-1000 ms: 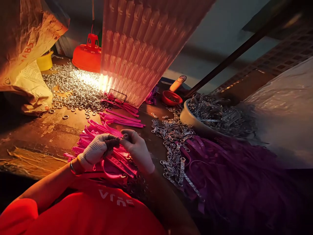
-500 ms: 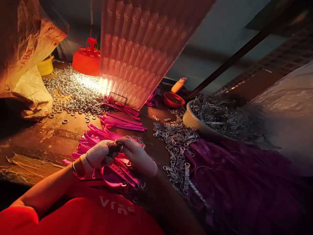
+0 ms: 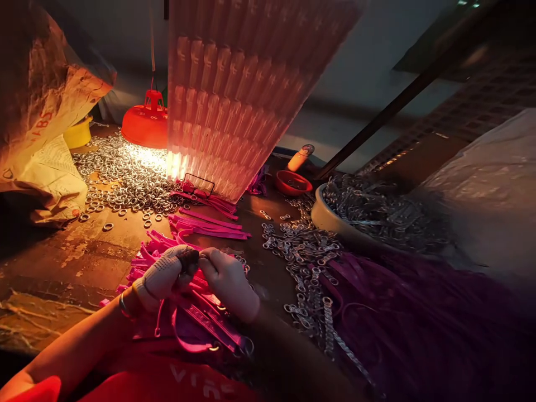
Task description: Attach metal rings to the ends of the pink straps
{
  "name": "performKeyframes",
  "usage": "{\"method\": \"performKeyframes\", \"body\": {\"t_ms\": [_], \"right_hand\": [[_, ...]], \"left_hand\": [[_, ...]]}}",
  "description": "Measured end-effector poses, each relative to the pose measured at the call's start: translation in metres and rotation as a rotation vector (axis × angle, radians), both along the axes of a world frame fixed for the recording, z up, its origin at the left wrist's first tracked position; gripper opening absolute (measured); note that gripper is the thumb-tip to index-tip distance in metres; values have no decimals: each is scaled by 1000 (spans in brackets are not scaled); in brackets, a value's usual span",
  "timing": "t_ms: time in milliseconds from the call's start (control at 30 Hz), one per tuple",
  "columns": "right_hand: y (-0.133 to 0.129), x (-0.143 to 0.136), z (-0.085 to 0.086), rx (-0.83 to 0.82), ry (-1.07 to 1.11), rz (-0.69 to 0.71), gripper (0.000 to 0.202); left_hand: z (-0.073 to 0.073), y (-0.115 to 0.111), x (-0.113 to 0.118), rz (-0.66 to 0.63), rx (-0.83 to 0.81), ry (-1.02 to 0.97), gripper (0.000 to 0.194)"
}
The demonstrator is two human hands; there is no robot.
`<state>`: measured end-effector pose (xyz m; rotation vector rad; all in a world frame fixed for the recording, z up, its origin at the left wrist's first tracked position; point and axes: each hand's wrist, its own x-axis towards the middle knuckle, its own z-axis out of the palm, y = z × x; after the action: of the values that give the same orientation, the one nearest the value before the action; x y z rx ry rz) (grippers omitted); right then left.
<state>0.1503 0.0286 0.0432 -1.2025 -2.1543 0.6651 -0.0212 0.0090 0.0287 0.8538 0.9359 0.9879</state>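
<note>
My left hand (image 3: 161,276), in a knitted glove, and my right hand (image 3: 228,279) meet fingertip to fingertip over a heap of pink plastic straps (image 3: 196,304). Both pinch the same small piece between them; it is too dark and small to tell what it is. A pink strap loops down under my hands toward my red shirt. More pink straps (image 3: 209,223) lie flat just beyond the heap. Loose metal clasps (image 3: 301,251) are strewn to the right of my right hand.
A mass of metal rings (image 3: 125,173) glitters under a red lamp (image 3: 146,123) at the back left. A ribbed translucent panel (image 3: 234,95) stands behind the straps. A bowl (image 3: 330,218) full of metal clasps sits right; purple straps (image 3: 397,312) pile below it. Paper sacks (image 3: 37,111) at left.
My hands stayed pinched together on the small piece, with the fingers working slightly. The view tipped so everything sits a little lower in the picture.
</note>
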Motion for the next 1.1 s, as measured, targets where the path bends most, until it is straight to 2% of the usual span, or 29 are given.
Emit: {"method": "performKeyframes", "body": {"t_ms": [67, 133, 200, 233, 367, 433, 500, 567, 633, 767, 867, 967, 1033, 1100], "right_hand": [[8, -7, -6, -92, -13, 10, 24], [32, -11, -9, -105, -112, 50, 31], [70, -12, -10, -86, -256, 32, 40], [93, -12, -11, -96, -368, -37, 45], [171, -11, -25, -170, -566, -143, 39], [191, -12, -36, -211, -644, -157, 37], [198, -14, -44, -232, -688, -159, 37], [198, -16, -46, -251, -701, -152, 37], [193, -17, -39, -265, -681, -133, 37], [166, -11, -6, -279, -542, -2, 42], [126, 0, 25, -388, -345, 176, 45], [78, 14, 50, -583, -55, 308, 41], [47, 21, 58, -658, 13, 287, 37], [19, 26, 59, -668, 12, 220, 34]], "left_hand": [[2, 8, -2, 62, -52, -37, 23], [6, 19, -6, 140, -157, -133, 22], [11, 30, -14, 238, -282, -327, 15], [13, 34, -20, 287, -329, -418, 13], [15, 44, -47, 433, -382, -604, 8], [14, 42, -53, 460, -412, -639, 8], [12, 39, -52, 465, -442, -637, 16], [11, 35, -44, 439, -456, -618, 25], [10, 32, -33, 379, -450, -571, 28], [13, 31, -14, 274, -462, -458, 20], [14, 35, -6, 251, -483, -533, 17], [13, 41, -3, 275, -481, -637, 20], [12, 43, -4, 281, -491, -641, 25], [14, 42, -8, 273, -500, -623, 28]]}}
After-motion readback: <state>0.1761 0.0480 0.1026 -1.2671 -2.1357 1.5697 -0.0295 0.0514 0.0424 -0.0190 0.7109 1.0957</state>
